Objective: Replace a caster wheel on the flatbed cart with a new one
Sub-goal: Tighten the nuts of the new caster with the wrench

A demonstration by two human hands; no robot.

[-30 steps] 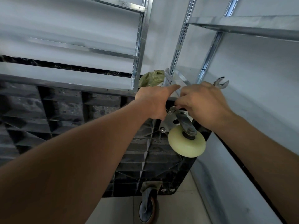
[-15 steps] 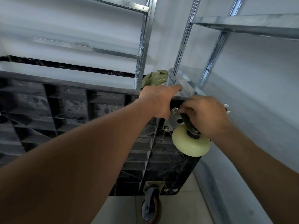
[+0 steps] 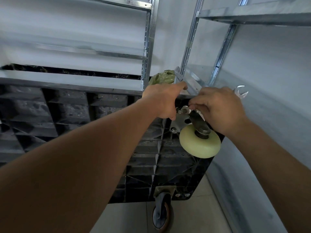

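Two hands are engaged: cart deck (image 3: 70,118) is steadied by left hand (image 3: 164,101), fingers curled over the edge; wrench (image 3: 241,92) is gripped by right hand (image 3: 220,108) on the cream caster (image 3: 200,143) mounting bolt (image 3: 182,111).

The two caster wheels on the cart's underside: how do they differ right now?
The pale wheel is cream and clean; the dark wheel is grey with a brownish rim. The pale wheel sits at the upper corner of the cart, where the right hand holds a wrench at its mounting plate and the left hand grips the cart's edge; the dark wheel sits at the lower corner, untouched. Both are mounted on the ribbed black underside.
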